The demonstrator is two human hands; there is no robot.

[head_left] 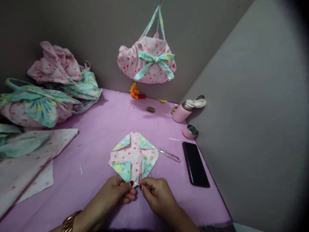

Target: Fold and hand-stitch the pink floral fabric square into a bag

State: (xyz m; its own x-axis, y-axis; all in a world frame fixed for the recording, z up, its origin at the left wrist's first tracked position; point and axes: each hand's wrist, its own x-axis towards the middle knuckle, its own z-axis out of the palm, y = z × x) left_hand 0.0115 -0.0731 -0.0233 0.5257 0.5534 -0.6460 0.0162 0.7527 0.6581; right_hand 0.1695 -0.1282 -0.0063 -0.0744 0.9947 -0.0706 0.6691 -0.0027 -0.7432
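Note:
A small folded fabric piece (135,151), pink with red dots and mint floral triangles at its corners, lies in front of me on the purple cloth. My left hand (122,189) pinches its near edge, thumb on top and fingers underneath. Close by on the right, my right hand (154,190) holds a thin, pale sewing needle (137,184) between thumb and forefinger, its point at that same edge. Whether the needle has entered the fabric is too small to tell. Pink-handled thread snips (170,155) rest just right of the piece.
A black phone (196,164), a pink bottle (181,113) and its cup lid (190,131) line the right side. Thread spools (150,110) lie at the back. Fabric bags (38,106) and dotted cloth (29,164) occupy the left. A bow-tied bag (151,59) hangs above.

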